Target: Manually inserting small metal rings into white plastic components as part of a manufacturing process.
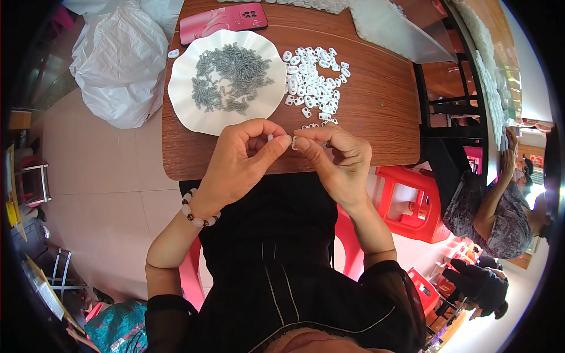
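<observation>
My left hand [244, 159] and my right hand [341, 162] meet above the near edge of the wooden table. The right thumb and forefinger pinch a small white plastic piece with a hole [294, 143]. My left fingers are curled in a pinch, thumb tip against that piece; another small white bit [270, 137] shows between them, its kind unclear. Just beyond the left hand stands a white wavy-rimmed plate [182, 97] with a heap of short grey rod-like pieces [235, 70]. Loose white oval pieces with holes [312, 79] lie right of it.
A pink phone [223, 22] lies behind the plate. One white piece [173, 53] sits by the table's left edge. A white plastic bag [120, 65] is beyond that edge. On the right are a red stool [412, 206] and another person [494, 217] at a table.
</observation>
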Tool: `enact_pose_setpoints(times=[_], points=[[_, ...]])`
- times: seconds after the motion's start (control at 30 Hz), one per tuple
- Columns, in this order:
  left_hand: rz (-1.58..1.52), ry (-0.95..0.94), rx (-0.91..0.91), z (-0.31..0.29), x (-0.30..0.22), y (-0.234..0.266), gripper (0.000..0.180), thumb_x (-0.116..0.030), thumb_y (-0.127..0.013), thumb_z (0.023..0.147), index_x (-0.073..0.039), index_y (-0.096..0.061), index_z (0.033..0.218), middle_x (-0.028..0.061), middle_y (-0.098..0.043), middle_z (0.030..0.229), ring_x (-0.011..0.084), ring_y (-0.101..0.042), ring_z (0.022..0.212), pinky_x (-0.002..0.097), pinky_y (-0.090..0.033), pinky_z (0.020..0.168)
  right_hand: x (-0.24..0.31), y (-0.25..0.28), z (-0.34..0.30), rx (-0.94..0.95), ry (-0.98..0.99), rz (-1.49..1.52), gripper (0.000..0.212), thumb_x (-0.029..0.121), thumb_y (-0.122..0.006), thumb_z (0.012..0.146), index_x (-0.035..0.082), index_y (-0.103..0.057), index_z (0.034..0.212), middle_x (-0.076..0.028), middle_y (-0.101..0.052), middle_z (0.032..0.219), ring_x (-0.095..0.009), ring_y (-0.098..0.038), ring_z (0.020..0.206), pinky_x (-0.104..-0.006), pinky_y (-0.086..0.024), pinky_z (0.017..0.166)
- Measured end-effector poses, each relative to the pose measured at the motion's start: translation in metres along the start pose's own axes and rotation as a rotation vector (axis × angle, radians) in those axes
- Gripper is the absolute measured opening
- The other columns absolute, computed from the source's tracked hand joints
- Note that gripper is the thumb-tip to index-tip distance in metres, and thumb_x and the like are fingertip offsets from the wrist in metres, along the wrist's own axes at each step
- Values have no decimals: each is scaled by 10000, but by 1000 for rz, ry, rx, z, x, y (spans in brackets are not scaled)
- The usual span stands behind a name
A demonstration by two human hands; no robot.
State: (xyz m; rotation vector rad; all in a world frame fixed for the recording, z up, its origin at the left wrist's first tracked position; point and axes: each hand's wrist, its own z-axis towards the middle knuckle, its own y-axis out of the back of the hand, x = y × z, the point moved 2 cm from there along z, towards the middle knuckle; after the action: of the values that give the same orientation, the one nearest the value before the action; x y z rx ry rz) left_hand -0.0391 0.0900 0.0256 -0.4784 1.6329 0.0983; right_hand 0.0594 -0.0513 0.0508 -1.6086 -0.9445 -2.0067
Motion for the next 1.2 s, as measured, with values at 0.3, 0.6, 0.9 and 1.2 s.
enact_pose_setpoints(times=[0.3, 0.6, 0.9, 1.2], points=[[-117, 125, 63, -2, -8, 6, 258, -224, -587, 964, 8, -639, 1065, -31, -572, 817, 3, -445, 645, 157, -352, 554, 1, 6, 2, -89, -42, 47, 110, 29, -696, 854, -14, -703, 956, -53, -673, 853, -76, -610, 741, -206, -481, 675], [-299, 202, 26, 0, -3, 2, 335, -173, -597, 949, 39, -575, 1208, 78, -657, 969, 74, -583, 741, 205, -498, 683, -1, 12, -1, -115, -63, 54, 138, 30, -690, 863, -16, -690, 993, -40, -683, 864, -61, -610, 765, -196, -478, 694], [-462, 250, 33, -1, 5, 1, 292, -149, -624, 926, 23, -625, 1162, 123, -678, 1029, 129, -665, 841, 251, -553, 798, -7, 20, -4, -78, -171, 348, 142, 31, -675, 875, -29, -642, 1000, -58, -694, 881, -88, -643, 814, -207, -498, 721], [-531, 288, 90, -1, 11, -3, 287, -154, -627, 925, 8, -630, 1162, 52, -678, 977, 105, -650, 838, 241, -549, 782, -10, 19, -7, -30, -275, 504, 113, 73, -684, 879, 2, -645, 957, -49, -685, 855, -84, -639, 800, -195, -473, 651]])
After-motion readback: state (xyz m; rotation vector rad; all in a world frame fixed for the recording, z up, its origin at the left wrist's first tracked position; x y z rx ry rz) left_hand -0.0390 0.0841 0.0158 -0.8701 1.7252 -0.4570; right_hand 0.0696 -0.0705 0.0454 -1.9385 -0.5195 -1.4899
